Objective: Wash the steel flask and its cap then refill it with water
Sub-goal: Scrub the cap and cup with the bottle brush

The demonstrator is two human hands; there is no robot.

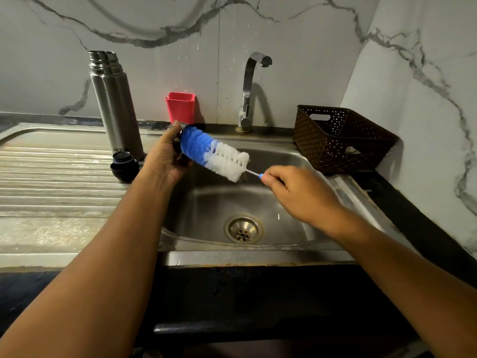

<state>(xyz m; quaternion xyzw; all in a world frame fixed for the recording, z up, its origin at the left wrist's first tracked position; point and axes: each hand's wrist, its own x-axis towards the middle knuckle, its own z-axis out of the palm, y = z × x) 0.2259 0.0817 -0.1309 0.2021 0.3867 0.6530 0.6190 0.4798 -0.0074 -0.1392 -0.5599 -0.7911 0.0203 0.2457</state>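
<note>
Marble-veined wall [284, 34] behind a steel sink [296, 161] with a ribbed drainboard [51, 177] to its left. The steel flask [113, 99] stands uncapped at the drainboard's back edge; the lettering near its base reads "MILTO", with the rest hidden. A black stopper [125, 166] sits just in front of it. Over the basin, the left hand [165, 156] grips a dark cap [177, 148]. The right hand [296, 195] pinches the handle of a bottle brush [219, 156], whose blue end is inside the cap. Tap [249, 91], red holder [180, 107] and brown basket [340, 140] line the sink's back edge.
</note>
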